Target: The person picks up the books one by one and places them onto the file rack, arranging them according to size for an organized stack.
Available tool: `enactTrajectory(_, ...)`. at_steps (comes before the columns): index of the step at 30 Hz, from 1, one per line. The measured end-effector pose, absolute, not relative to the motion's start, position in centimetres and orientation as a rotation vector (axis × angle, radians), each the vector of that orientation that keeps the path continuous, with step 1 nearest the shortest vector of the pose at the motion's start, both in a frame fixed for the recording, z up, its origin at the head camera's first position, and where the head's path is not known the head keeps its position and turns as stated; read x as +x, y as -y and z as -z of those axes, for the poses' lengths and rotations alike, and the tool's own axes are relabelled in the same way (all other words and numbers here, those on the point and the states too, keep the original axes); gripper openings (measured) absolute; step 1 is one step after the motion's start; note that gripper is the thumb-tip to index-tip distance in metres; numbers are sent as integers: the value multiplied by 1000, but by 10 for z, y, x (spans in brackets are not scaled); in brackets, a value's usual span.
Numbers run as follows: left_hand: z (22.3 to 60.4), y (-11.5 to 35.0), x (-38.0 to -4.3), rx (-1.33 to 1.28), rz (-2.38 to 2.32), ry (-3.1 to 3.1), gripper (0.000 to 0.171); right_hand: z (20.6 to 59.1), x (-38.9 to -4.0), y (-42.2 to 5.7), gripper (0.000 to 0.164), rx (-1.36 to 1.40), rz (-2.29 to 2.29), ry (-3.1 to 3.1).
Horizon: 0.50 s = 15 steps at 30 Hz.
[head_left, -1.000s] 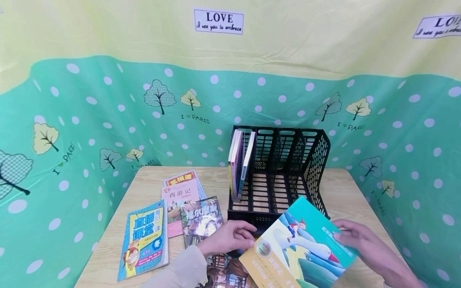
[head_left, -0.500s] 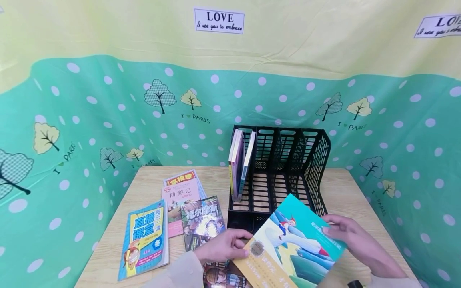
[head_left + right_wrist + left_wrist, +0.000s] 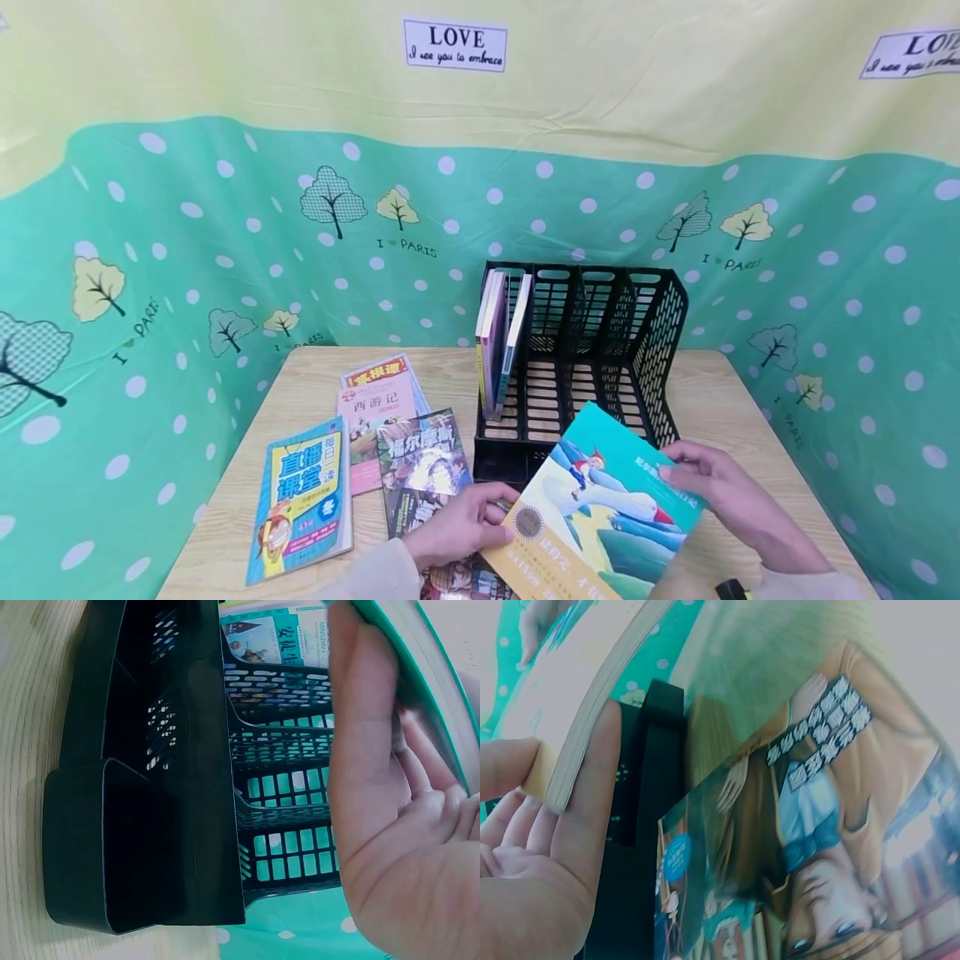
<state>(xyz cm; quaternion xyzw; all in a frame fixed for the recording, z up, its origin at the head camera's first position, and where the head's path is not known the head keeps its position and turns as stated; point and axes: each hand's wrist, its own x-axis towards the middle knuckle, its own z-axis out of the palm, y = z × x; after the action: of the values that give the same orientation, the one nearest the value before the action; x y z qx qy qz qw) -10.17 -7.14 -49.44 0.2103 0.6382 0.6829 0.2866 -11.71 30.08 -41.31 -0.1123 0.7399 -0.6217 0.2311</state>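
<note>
Both hands hold a teal, white and orange paperback book (image 3: 600, 508) tilted above the table, its cover showing a white goose. My left hand (image 3: 465, 521) pinches its left corner; in the left wrist view the thumb lies on the cover and the index finger behind the pages (image 3: 592, 712). At the upper right edge, my right hand (image 3: 723, 496) grips the book with its thumb on the cover. Beneath the left hand lies a dark illustrated book (image 3: 832, 772), partly hidden in the head view. Behind the held book stands a black file rack (image 3: 600, 371).
Several books stand in the rack's left section, including a white-spined one (image 3: 516, 333). Left on the wooden table (image 3: 307, 383) lie a blue book (image 3: 300, 500), a pink book (image 3: 375, 408) and a dark glossy book (image 3: 423, 458). A patterned curtain (image 3: 420, 208) surrounds the table.
The held book has shifted left, with the right hand moving left along with it. My left hand has moved slightly down and left, staying at the book's left corner.
</note>
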Motion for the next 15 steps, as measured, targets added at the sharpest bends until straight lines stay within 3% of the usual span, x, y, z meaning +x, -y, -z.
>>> enactTrajectory(9,491,70,-95,513,-1928,-1669,40,413,-114,-288,34,-81,1869,-2176)
enactTrajectory(15,488,70,-95,464,-1977,-1674,40,419,-111,-281,32,-159,2131,-2064)
